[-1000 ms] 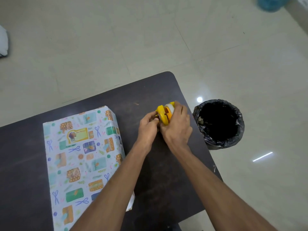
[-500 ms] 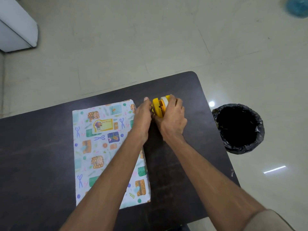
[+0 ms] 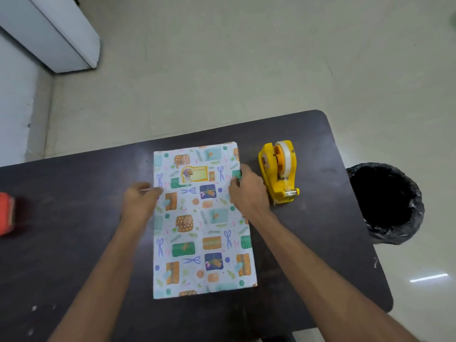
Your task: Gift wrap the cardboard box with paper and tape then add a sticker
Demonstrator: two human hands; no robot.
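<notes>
**Box wrapped, sticker on, both hands at the edges**

The box point(image 3: 202, 218) lies flat in the middle of the table point(image 3: 74, 230), papered all over. The sticker point(image 3: 195, 174) sits on its top face near the far end. By my reading the job is nearly done.

The right hand point(image 3: 249, 191) has its fingers curled over the box's right edge and grips it there. The left hand point(image 3: 140, 201) is at the left edge with its fingers bunched. There's a pale sliver at the fingertips, maybe a bit of tape, but it's too blurred to tell whether the hand holds anything.

What could go wrong? If that is tape, it could fold onto itself or land crooked and pucker the paper. A hard tug at either edge might tear the wrap or lift a seam.

The dispenser point(image 3: 278, 174) stands just beside the right hand. A sideways shove of the box could knock it toward the table's right edge, and the bin point(image 3: 394, 234) waits on the floor beyond that.

A red thing point(image 3: 6, 213) sits well apart at far left, out of the way. A white unit point(image 3: 54, 33) stands on the floor beyond the table.
</notes>
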